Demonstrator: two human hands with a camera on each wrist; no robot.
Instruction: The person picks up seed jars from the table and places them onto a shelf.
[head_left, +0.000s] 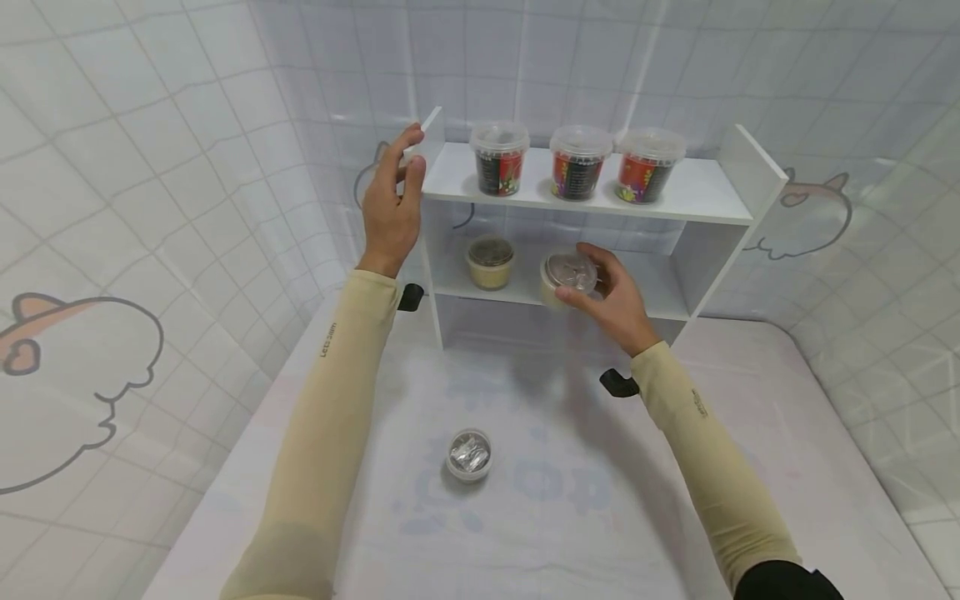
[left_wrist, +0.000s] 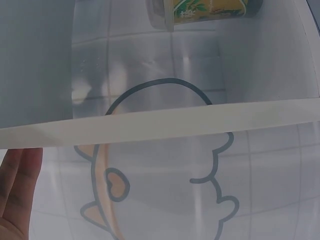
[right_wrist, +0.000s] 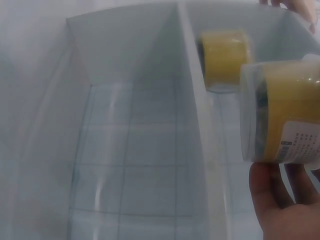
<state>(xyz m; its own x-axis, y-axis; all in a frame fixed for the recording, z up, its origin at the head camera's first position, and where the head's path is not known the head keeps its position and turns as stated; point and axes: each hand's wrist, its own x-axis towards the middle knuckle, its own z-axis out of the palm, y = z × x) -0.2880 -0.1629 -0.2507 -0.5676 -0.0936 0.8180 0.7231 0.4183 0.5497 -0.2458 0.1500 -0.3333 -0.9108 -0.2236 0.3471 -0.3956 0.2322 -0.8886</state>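
My right hand (head_left: 617, 302) grips a plastic cup (head_left: 572, 273) with a clear lid, thumb on one side and fingers on the other. It is held at the front of the lower shelf; a yellow label with a white printed patch shows in the right wrist view. Beside it, a second yellow cup (head_left: 490, 263) stands upright on that shelf, towards the left. My left hand (head_left: 392, 204) rests against the left side panel (head_left: 431, 142) of the white shelf unit, fingers nearly straight. In the left wrist view its fingertips touch the panel's edge.
Three lidded cups (head_left: 499, 158) with red and black labels stand in a row on the upper shelf (head_left: 693, 187). A small clear cup (head_left: 469, 456) with silvery contents sits on the white tabletop (head_left: 540, 533). Tile-patterned sheeting (head_left: 217, 158) surrounds the table.
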